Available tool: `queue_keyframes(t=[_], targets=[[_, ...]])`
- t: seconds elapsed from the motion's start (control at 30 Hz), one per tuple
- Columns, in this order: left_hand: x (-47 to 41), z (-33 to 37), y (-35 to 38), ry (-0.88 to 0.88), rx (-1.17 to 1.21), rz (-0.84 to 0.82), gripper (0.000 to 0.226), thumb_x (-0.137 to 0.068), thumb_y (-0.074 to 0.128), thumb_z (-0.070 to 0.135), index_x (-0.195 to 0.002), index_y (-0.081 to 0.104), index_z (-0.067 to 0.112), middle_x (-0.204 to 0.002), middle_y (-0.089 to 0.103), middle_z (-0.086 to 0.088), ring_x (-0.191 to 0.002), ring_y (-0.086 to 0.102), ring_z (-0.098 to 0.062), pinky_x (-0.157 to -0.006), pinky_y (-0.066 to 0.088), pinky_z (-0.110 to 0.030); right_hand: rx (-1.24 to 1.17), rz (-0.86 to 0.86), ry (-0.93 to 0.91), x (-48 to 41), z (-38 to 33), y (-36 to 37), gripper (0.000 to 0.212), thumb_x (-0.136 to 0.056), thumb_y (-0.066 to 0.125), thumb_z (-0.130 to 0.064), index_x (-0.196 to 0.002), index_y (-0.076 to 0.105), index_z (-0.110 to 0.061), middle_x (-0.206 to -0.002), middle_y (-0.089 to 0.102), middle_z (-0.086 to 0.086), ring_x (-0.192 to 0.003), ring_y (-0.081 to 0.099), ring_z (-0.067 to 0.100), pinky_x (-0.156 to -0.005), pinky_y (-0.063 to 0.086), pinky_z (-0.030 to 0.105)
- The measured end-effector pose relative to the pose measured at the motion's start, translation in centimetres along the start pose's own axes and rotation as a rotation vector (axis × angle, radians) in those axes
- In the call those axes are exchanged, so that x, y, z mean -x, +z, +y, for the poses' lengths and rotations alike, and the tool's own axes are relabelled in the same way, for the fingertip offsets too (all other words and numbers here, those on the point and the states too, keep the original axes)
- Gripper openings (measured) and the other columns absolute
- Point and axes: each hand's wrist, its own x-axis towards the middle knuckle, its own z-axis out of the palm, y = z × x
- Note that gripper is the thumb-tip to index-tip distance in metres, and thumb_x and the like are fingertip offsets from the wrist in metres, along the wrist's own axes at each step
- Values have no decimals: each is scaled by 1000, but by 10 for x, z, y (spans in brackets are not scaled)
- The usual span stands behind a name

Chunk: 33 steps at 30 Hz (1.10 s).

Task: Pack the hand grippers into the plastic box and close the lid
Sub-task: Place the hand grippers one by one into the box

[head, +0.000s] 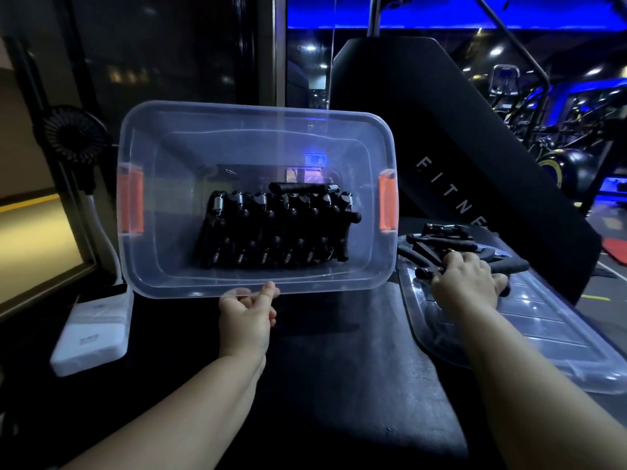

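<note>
Head view: right hand (pixel 466 283) closed over loose hand grippers (pixel 441 244) heaped on lid (pixel 529 320), right of plastic box (pixel 169 279); left hand (pixel 249 308) pinching tilted box's near rim. Packed row (pixel 274 228) lying left-right; next carry leftward, right hand nearer.

Small black fan (pixel 75 134) far left; white power bank (pixel 93 334) beneath it
</note>
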Motion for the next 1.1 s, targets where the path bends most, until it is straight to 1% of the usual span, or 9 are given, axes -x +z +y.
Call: queue_keyframes(t=[0.17,0.3,0.43,0.57,0.7,0.87,0.93,1.0,1.1], targets=[[0,-1,-1,2,-8,-9,29,-93,60,21,-111,40,9,-86,71,-2,-61,52,-8,-58,45,-22,-40,85,-56,7,1,-4,38,-82,48,-4,-113,61,-20,-117,53,10,-114,45,31,-94,29,39],[0,-1,-2,5,-2,-8,30,-92,61,22,-111,40,10,-82,70,0,-61,52,-9,-58,45,-22,-81,107,-182,23,-7,-11,25,-84,60,-19,-109,66,-20,-111,61,9,-105,55,33,-87,38,37],[1,0,-2,-5,10,-10,31,-92,61,20,-112,40,8,-82,69,-1,-62,52,-9,-58,45,-22,-17,86,-261,35,-13,-8,23,-84,62,-34,-106,66,-28,-110,63,3,-98,58,31,-90,35,35],[1,0,-1,-13,20,-12,30,-92,61,19,-111,40,10,-82,69,-2,-61,52,-9,-57,45,-22,-45,78,-273,37,-15,-7,27,-86,63,-35,-109,65,-21,-111,60,8,-95,59,35,-83,42,36],[1,0,-2,-12,22,-11,29,-92,61,19,-109,40,10,-82,69,-3,-62,53,-9,-58,45,-22,18,108,-266,35,-14,-2,33,-85,61,-40,-114,62,-24,-121,55,3,-114,45,29,-90,37,40],[-1,-2,-1,-10,11,-9,32,-92,61,19,-112,40,9,-84,70,-4,-62,53,-9,-58,46,-23,131,-67,-236,27,-11,8,53,-88,41,-54,-134,44,-29,-143,42,-4,-139,20,20,-108,16,46],[-2,-2,-1,-11,12,-5,31,-92,61,19,-112,40,9,-83,69,-4,-62,53,-9,-58,45,-23,159,-105,-221,25,-12,9,51,-88,36,-52,-134,41,-32,-142,43,-5,-139,22,19,-107,14,51],[-2,-3,-1,-9,13,-4,31,-92,61,19,-111,40,9,-83,69,-3,-62,53,-9,-58,45,-23,178,-123,-210,24,-15,5,41,-87,37,-47,-124,46,-34,-134,48,-4,-133,27,20,-105,18,53],[-1,-2,-1,-3,9,-8,29,-92,61,19,-110,40,10,-83,70,-3,-61,53,-9,-58,45,-23,182,-158,-182,24,-19,0,35,-88,38,-41,-119,49,-29,-131,48,1,-131,25,23,-105,17,55]])
